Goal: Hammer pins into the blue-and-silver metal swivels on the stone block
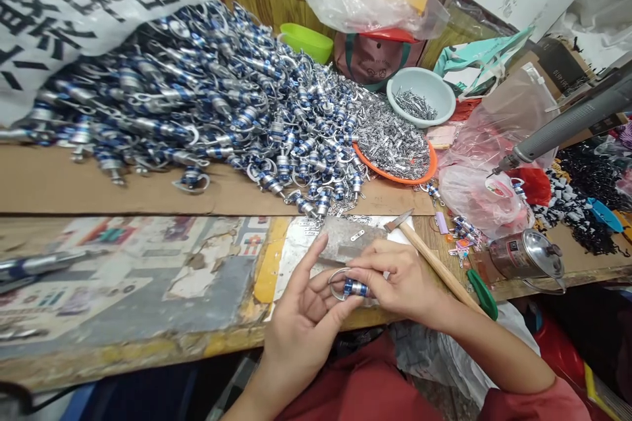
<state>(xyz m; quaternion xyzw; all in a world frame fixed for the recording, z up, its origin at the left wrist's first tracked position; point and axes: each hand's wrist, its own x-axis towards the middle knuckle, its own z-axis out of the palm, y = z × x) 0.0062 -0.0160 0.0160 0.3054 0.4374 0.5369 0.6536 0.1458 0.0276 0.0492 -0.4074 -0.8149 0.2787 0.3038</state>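
Observation:
Both hands are together over the front edge of the bench, around a small blue-and-silver metal part with a curved loop (354, 287). My left hand (309, 309) cradles it, the thumb beneath and the index finger stretched upward. From the other side my right hand (397, 276) pinches the part's right end between thumb and fingers; that end is hidden. Just behind the hands lies a grey metal block (340, 237) with a small perforated metal strip (357, 235) on it. A hammer (434, 263) with a wooden handle rests beside my right hand.
A large heap of similar blue-and-silver parts (197, 99) covers the cardboard behind. An orange tray (428, 168) holds small metal strips, and a pale blue bowl (447, 95) holds metal pins. At right are an electric screwdriver (557, 125), a metal mug (513, 263) and green-handled scissors (481, 296).

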